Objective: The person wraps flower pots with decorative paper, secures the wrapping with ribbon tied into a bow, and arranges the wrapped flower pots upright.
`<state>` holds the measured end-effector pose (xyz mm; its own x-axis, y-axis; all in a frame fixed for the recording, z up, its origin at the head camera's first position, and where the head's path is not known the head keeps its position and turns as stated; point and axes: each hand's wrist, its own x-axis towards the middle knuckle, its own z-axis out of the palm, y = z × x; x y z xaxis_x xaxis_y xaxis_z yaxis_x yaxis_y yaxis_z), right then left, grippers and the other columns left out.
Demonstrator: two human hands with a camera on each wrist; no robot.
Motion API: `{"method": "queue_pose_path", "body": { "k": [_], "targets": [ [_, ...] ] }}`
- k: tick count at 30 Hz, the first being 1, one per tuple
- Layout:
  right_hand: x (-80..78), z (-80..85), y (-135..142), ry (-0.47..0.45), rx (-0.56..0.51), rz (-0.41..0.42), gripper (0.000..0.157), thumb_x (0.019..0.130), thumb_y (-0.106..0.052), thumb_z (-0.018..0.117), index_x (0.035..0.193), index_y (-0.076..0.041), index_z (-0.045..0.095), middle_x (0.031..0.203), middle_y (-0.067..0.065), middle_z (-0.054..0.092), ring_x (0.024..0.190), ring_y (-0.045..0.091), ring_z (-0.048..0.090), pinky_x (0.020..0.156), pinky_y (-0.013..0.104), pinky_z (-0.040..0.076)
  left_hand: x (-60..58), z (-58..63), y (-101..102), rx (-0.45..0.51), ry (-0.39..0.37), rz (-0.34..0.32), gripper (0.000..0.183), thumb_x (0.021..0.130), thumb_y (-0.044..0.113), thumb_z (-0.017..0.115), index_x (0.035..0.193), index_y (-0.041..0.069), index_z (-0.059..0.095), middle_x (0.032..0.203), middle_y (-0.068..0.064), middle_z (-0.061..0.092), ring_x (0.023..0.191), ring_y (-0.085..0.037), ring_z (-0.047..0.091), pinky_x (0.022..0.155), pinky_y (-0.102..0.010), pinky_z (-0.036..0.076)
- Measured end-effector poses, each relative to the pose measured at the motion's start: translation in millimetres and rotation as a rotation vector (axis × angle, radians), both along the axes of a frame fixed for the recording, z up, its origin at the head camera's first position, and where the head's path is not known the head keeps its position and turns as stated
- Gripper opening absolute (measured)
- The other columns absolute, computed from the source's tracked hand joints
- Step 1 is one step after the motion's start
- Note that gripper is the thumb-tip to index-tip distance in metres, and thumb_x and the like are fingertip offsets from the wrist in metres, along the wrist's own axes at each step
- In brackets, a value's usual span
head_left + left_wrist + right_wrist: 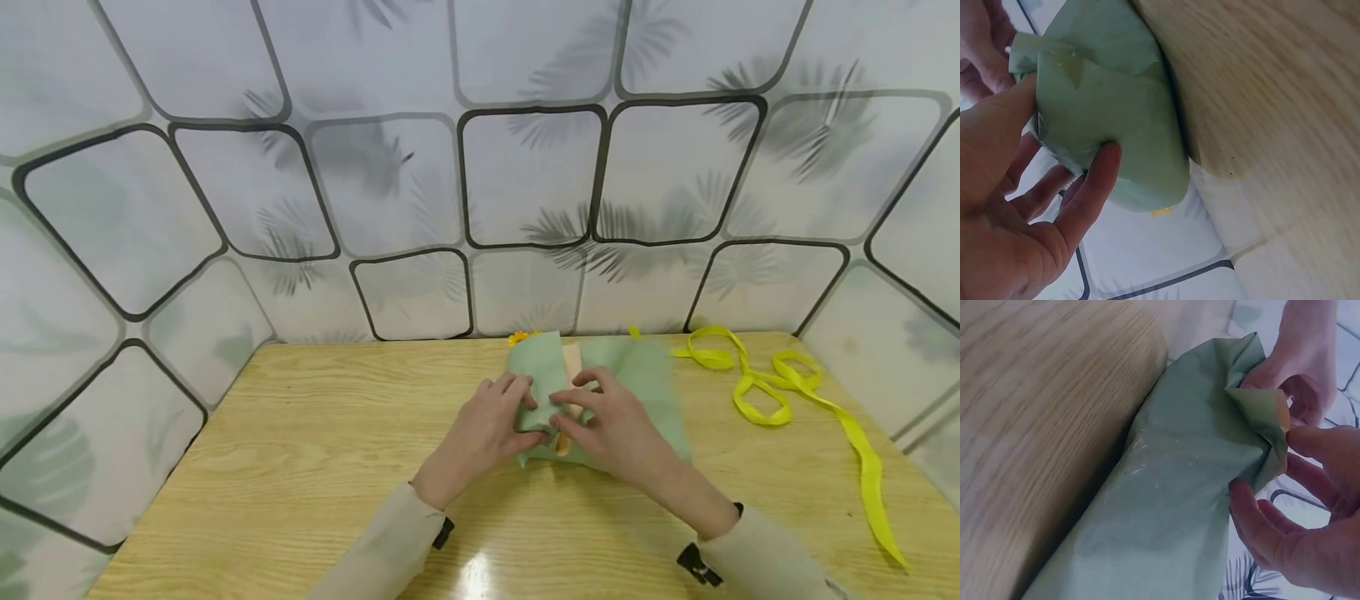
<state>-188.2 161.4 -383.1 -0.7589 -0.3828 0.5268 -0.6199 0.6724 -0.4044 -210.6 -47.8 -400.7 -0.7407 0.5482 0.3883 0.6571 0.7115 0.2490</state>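
The left hand (491, 425) and right hand (611, 421) both pinch the green sheet (647, 375), at the far edge of the table (352, 442), right of the middle. To fold it well, I think one hand should hold it flat while the other tucks gently, so nothing rips. The table is pale wood. Yellow ribbon (868, 467) lies right; a leafy white wall (532, 179) stands behind.

Bright head view, glare on tabletop (337, 433); dimmer wrist views, perhaps soft.
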Motion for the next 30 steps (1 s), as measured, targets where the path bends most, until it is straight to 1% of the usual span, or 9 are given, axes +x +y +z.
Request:
{"method": "queue_pose_path", "body": {
  "k": [2,4,6,9,13,16,18,24,30],
  "targets": [
    [1.7,-0.7,0,-0.089,-0.033,-0.016,0.014,0.087,-0.010,0.082,0.101,-0.008,0.080,0.107,0.015,0.059,0.069,0.012,0.065,0.061,0.018,0.055,0.1,1.1,-1,0.002,-0.045,-0.014,0.047,0.084,0.045,0.083,0.111,0.014,0.060,0.121,-0.005,0.065,0.093,-0.019,0.058,0.077,-0.027,0.051],
    [2.2,-1.0,2,-0.145,-0.056,-0.014,0.012,0.089,-0.008,0.079,0.101,-0.005,0.081,0.107,0.015,0.061,0.069,0.011,0.065,0.063,0.017,0.056,-0.3,2.8,-3,0.025,-0.133,-0.038,0.045,0.087,0.047,0.080,0.114,0.015,0.061,0.133,-0.006,0.063,0.099,-0.022,0.060,0.081,-0.028,0.052],
    [1.8,-1.3,5,-0.167,-0.064,0.001,0.011,0.090,-0.005,0.078,0.100,-0.004,0.081,0.108,0.015,0.062,0.073,0.014,0.067,0.064,0.017,0.057,-1.1,6.0,-6,0.055,-0.222,-0.065,0.041,0.091,0.044,0.077,0.117,0.016,0.062,0.144,-0.007,0.059,0.104,-0.024,0.061,0.085,-0.031,0.053],
    [-0.2,-2.3,10,-0.163,-0.063,0.046,0.008,0.090,-0.002,0.076,0.096,-0.002,0.080,0.109,0.015,0.064,0.079,0.019,0.069,0.064,0.017,0.058,-3.8,10.6,-13,0.101,-0.318,-0.093,0.043,0.093,0.039,0.077,0.127,0.017,0.061,0.147,-0.005,0.057,0.108,-0.024,0.063,0.090,-0.035,0.054],
    [-4.0,-4.4,18,-0.191,-0.070,0.119,0.008,0.090,0.001,0.075,0.097,0.001,0.079,0.113,0.017,0.064,0.077,0.012,0.070,0.066,0.017,0.059,-7.7,13.2,-18,0.066,-0.297,-0.099,0.064,0.088,0.044,0.080,0.141,0.018,0.056,0.148,-0.001,0.055,0.121,-0.024,0.061,0.100,-0.041,0.054],
    [-8.1,-5.5,22,-0.221,-0.059,0.171,0.010,0.090,0.001,0.075,0.100,0.001,0.077,0.119,0.020,0.062,0.069,0.003,0.068,0.069,0.018,0.060,-10.2,13.0,-19,0.035,-0.252,-0.110,0.071,0.084,0.048,0.081,0.142,0.017,0.057,0.150,-0.002,0.052,0.126,-0.025,0.061,0.103,-0.041,0.054],
    [-11.3,-5.3,23,-0.225,-0.039,0.195,0.008,0.090,0.000,0.075,0.098,-0.001,0.077,0.121,0.021,0.062,0.071,0.004,0.069,0.071,0.019,0.060,-11.6,13.1,-19,0.034,-0.252,-0.122,0.072,0.081,0.048,0.083,0.140,0.017,0.057,0.148,-0.003,0.051,0.120,-0.025,0.064,0.100,-0.039,0.055],
    [-19.2,-0.1,23,-0.221,0.028,0.251,0.005,0.089,-0.008,0.079,0.093,-0.009,0.076,0.117,0.015,0.068,0.096,0.024,0.071,0.072,0.023,0.062,-13.8,10.7,-20,0.093,-0.365,-0.112,0.068,0.079,0.040,0.088,0.133,0.017,0.054,0.140,-0.006,0.043,0.091,-0.020,0.064,0.082,-0.030,0.055],
    [-23.3,2.2,21,-0.199,0.031,0.254,0.016,0.083,-0.006,0.084,0.094,-0.008,0.073,0.106,0.008,0.068,0.087,0.015,0.069,0.066,0.024,0.060,-16.1,5.8,-14,0.115,-0.365,-0.086,0.058,0.085,0.028,0.086,0.130,0.014,0.053,0.135,-0.009,0.041,0.072,-0.011,0.054,0.070,-0.023,0.050]
  ]
}}
